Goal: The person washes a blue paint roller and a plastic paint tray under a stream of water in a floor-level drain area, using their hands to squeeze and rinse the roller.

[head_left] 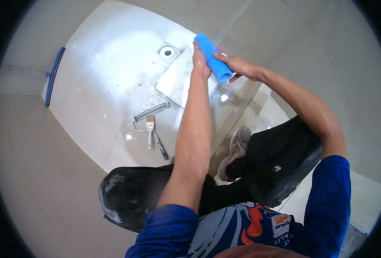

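Note:
A fluffy blue paint roller sleeve is held out in front of me, tilted, its hollow end facing down toward the lower right. My left hand grips it along its left side, fingers partly hidden behind it. From the right, my right hand closes on it, thumb lying across the top. Below them on the wet floor rests a bare roller frame with a dark handle. A paintbrush with pale bristles and a light handle lies across that frame.
A round floor drain in a square plate sits past a white rectangular panel. At the far left a blue squeegee lies against the wall. My shoe and bent knees are close below. Walls rise on both sides.

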### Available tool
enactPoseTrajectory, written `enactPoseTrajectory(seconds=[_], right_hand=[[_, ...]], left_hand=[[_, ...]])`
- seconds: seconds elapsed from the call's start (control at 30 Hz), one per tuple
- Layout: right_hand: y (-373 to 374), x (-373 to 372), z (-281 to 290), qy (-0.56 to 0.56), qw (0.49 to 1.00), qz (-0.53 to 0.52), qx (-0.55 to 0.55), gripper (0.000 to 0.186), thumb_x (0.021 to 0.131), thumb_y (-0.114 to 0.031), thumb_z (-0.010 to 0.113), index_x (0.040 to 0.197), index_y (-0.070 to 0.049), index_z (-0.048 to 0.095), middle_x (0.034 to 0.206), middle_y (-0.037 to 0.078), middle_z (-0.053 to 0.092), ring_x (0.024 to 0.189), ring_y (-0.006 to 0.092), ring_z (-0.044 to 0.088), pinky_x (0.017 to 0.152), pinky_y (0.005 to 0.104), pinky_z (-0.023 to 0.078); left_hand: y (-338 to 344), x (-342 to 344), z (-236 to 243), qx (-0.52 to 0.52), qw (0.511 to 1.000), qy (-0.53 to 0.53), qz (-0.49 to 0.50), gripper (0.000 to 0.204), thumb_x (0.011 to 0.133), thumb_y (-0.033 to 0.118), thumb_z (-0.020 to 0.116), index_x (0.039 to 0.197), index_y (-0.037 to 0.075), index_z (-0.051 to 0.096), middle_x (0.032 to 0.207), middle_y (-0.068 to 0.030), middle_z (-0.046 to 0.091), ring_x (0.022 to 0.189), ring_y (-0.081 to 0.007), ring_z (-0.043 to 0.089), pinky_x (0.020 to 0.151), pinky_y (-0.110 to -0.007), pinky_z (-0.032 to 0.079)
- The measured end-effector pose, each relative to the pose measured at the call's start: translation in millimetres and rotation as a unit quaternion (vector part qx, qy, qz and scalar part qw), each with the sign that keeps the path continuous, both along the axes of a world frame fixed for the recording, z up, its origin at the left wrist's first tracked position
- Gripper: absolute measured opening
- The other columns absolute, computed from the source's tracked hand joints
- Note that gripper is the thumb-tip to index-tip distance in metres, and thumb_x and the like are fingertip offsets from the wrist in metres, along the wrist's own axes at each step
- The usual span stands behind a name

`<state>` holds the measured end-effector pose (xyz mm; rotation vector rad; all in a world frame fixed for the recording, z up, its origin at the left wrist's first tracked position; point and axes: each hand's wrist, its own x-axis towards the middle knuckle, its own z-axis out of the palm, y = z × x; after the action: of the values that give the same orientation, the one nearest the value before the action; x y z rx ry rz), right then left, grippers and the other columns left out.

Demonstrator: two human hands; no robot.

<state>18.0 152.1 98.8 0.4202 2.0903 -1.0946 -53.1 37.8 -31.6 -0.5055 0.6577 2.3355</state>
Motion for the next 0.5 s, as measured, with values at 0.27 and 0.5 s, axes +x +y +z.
enactPoseTrajectory(seconds=[0.27, 0.5], right_hand=[[-9.0, -36.5, -126.6, 0.060, 0.950, -0.232, -0.200, 0.080, 0.098, -0.065, 0.054, 0.129, 0.008, 0.060, 0.118, 0.020, 0.069, 0.101, 0.0250, 0.070, 0.086, 0.0402, 0.057], [-65.7, -10.6, -231.7, 0.091, 0.879, -0.379, -0.275, 0.084, 0.099, -0.061, 0.055, 0.139, 0.013, 0.053, 0.133, 0.023, 0.062, 0.123, 0.0300, 0.060, 0.107, 0.0386, 0.045]], left_hand=[[-3.3, 5.2, -22.4, -0.290, 0.950, 0.074, -0.084, 0.077, 0.107, 0.063, 0.032, 0.157, 0.004, 0.034, 0.160, -0.0178, 0.039, 0.143, -0.0387, 0.040, 0.112, -0.066, 0.033], [-40.9, 29.4, -51.3, -0.547, 0.804, 0.108, -0.208, 0.086, 0.105, 0.064, 0.024, 0.158, -0.004, 0.029, 0.161, -0.0260, 0.036, 0.149, -0.0415, 0.034, 0.122, -0.046, 0.028]])
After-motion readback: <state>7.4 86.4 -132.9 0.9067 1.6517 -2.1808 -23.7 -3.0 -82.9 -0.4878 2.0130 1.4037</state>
